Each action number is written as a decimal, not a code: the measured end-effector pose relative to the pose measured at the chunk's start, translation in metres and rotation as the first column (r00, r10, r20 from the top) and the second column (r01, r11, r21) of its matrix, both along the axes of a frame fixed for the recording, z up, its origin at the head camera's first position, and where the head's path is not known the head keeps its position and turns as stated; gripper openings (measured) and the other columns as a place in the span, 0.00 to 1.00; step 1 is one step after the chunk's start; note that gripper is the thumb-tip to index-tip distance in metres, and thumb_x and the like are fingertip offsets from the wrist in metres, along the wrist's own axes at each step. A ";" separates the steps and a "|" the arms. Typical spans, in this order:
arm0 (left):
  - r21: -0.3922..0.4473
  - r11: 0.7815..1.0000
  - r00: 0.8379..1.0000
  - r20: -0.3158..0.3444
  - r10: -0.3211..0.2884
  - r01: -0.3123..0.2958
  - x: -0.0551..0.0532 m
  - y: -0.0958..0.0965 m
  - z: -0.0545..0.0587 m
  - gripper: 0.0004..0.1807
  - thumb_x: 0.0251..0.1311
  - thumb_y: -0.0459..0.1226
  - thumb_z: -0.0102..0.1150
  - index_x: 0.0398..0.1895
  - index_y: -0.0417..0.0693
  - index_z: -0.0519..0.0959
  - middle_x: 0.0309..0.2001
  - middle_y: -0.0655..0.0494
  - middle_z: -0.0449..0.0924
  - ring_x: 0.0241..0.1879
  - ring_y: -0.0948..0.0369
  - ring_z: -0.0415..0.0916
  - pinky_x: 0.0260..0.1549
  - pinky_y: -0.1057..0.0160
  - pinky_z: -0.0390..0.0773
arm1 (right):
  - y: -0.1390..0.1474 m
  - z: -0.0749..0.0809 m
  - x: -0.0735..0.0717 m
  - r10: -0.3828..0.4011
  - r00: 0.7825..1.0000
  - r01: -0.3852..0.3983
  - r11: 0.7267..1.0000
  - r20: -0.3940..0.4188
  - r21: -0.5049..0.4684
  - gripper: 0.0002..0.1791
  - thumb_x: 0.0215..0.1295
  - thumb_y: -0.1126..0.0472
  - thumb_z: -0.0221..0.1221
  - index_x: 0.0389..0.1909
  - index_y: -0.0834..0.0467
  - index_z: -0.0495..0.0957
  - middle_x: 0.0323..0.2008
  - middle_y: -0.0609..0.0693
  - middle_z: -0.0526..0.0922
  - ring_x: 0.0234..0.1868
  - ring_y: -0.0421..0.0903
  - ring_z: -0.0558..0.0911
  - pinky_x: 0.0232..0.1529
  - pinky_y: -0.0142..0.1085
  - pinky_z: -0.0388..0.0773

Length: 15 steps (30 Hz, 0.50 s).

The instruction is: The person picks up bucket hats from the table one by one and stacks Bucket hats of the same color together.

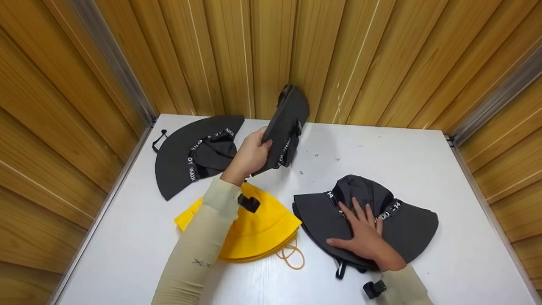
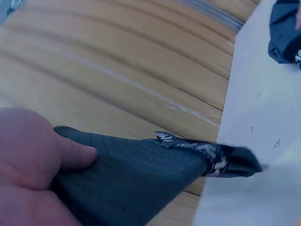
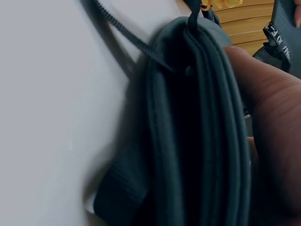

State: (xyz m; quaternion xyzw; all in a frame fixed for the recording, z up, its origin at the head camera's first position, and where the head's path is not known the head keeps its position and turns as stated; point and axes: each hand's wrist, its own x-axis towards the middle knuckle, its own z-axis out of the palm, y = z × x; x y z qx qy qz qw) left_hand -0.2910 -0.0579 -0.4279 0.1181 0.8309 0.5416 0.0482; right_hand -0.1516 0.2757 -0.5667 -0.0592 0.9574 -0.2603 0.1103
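Observation:
In the head view my left hand [image 1: 250, 153] grips the brim of a black bucket hat [image 1: 284, 131], which it holds up on edge near the back wall. The left wrist view shows the thumb lying on the stitched brim [image 2: 127, 165]. My right hand [image 1: 364, 231] rests with spread fingers on another black hat [image 1: 415, 231], flattened at the right, with a lettered band round its crown. Layered brim edges [image 3: 225, 122] and a dark cord [image 3: 127, 33] show in the right wrist view. Folded yellow hats [image 1: 266, 228] lie partly beneath my left forearm.
A third black hat [image 1: 173, 159] lies folded at the back left, its cord [image 1: 159, 142] beyond the table edge. A yellow cord [image 1: 296, 258] loops out beside the yellow hats. Wood-patterned walls [image 1: 271, 55] enclose the white table [image 1: 360, 152] at the back and sides.

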 end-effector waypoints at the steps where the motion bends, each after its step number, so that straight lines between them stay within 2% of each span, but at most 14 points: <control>1: -0.074 0.997 0.997 -0.076 -0.012 0.006 0.006 0.001 0.002 0.19 0.78 0.32 0.44 0.66 0.48 0.75 0.55 0.46 0.84 0.49 0.53 0.81 0.56 0.52 0.80 | 0.000 0.001 0.000 -0.001 1.000 0.001 1.000 0.001 -0.008 0.63 0.49 0.26 0.70 0.82 0.45 0.51 0.83 0.61 0.39 0.80 0.74 0.33 0.68 0.80 0.26; 3: -0.195 0.981 0.979 -0.200 -0.046 0.007 0.019 0.003 0.005 0.21 0.79 0.33 0.45 0.69 0.53 0.74 0.59 0.49 0.84 0.54 0.55 0.81 0.61 0.52 0.79 | 0.002 0.004 -0.001 -0.008 1.000 0.008 0.999 -0.006 -0.034 0.60 0.52 0.28 0.69 0.82 0.46 0.54 0.83 0.61 0.40 0.80 0.74 0.34 0.68 0.80 0.27; 4: -0.240 0.971 0.964 -0.254 -0.073 0.010 0.024 0.003 0.006 0.22 0.79 0.33 0.45 0.71 0.54 0.73 0.61 0.50 0.83 0.57 0.55 0.81 0.63 0.52 0.79 | 0.002 0.008 0.000 -0.016 1.000 0.016 0.998 -0.014 -0.057 0.57 0.54 0.29 0.68 0.81 0.47 0.56 0.83 0.62 0.40 0.80 0.75 0.34 0.69 0.79 0.28; 7: -0.330 0.944 0.907 -0.387 -0.165 0.031 0.040 0.004 0.002 0.24 0.79 0.33 0.45 0.74 0.56 0.71 0.67 0.55 0.79 0.64 0.58 0.78 0.67 0.56 0.76 | 0.003 0.021 0.003 -0.063 0.997 0.054 0.983 -0.047 -0.176 0.48 0.62 0.36 0.67 0.78 0.50 0.62 0.83 0.62 0.39 0.80 0.73 0.35 0.70 0.79 0.34; 9: -0.357 0.932 0.861 -0.456 -0.227 0.057 0.050 0.005 -0.003 0.24 0.79 0.31 0.44 0.74 0.55 0.70 0.69 0.55 0.76 0.68 0.58 0.75 0.67 0.59 0.75 | 0.001 0.033 0.007 -0.106 0.993 0.083 0.944 -0.054 -0.320 0.42 0.67 0.43 0.65 0.77 0.53 0.64 0.83 0.61 0.40 0.81 0.71 0.36 0.73 0.76 0.38; 10: -0.372 0.926 0.835 -0.486 -0.258 0.069 0.054 0.006 -0.006 0.25 0.78 0.30 0.44 0.74 0.55 0.69 0.70 0.55 0.76 0.68 0.58 0.75 0.67 0.59 0.75 | -0.001 0.040 0.009 -0.123 0.991 0.093 0.904 -0.046 -0.417 0.38 0.70 0.47 0.63 0.77 0.55 0.64 0.83 0.59 0.41 0.82 0.68 0.38 0.77 0.69 0.42; 11: -0.389 0.918 0.810 -0.511 -0.287 0.079 0.058 0.007 -0.009 0.26 0.77 0.29 0.46 0.75 0.55 0.69 0.70 0.54 0.76 0.68 0.57 0.75 0.67 0.60 0.75 | -0.003 0.046 0.012 -0.123 0.992 0.086 0.837 -0.032 -0.541 0.36 0.74 0.50 0.59 0.78 0.58 0.61 0.83 0.59 0.42 0.83 0.65 0.39 0.80 0.62 0.46; 12: -0.412 0.907 0.784 -0.533 -0.317 0.087 0.063 0.008 -0.012 0.27 0.76 0.28 0.47 0.75 0.55 0.69 0.70 0.54 0.75 0.68 0.57 0.75 0.66 0.60 0.76 | -0.005 0.052 0.014 -0.102 0.995 0.067 0.742 -0.014 -0.668 0.36 0.78 0.50 0.55 0.79 0.60 0.57 0.83 0.58 0.45 0.83 0.61 0.42 0.81 0.55 0.49; 13: -0.441 0.893 0.757 -0.552 -0.349 0.089 0.067 0.008 -0.014 0.29 0.75 0.26 0.48 0.75 0.56 0.68 0.71 0.54 0.74 0.69 0.56 0.75 0.66 0.59 0.76 | -0.007 0.057 0.016 -0.065 0.998 0.046 0.613 0.007 -0.789 0.36 0.81 0.49 0.50 0.80 0.62 0.53 0.82 0.58 0.47 0.83 0.59 0.45 0.82 0.49 0.52; 14: -0.472 0.877 0.725 -0.573 -0.381 0.087 0.071 0.009 -0.018 0.30 0.73 0.25 0.50 0.75 0.56 0.69 0.71 0.53 0.74 0.69 0.54 0.75 0.66 0.58 0.76 | -0.009 0.061 0.018 -0.004 1.000 0.027 0.439 0.028 -0.898 0.36 0.82 0.48 0.46 0.81 0.62 0.50 0.82 0.59 0.50 0.83 0.58 0.47 0.81 0.45 0.54; 15: -0.508 0.857 0.689 -0.593 -0.416 0.081 0.075 0.009 -0.021 0.32 0.72 0.24 0.52 0.75 0.57 0.69 0.71 0.53 0.74 0.69 0.52 0.74 0.67 0.56 0.76 | -0.010 0.065 0.019 0.071 0.997 0.024 0.245 0.043 -0.969 0.38 0.82 0.45 0.42 0.82 0.62 0.46 0.81 0.59 0.52 0.83 0.57 0.50 0.81 0.43 0.55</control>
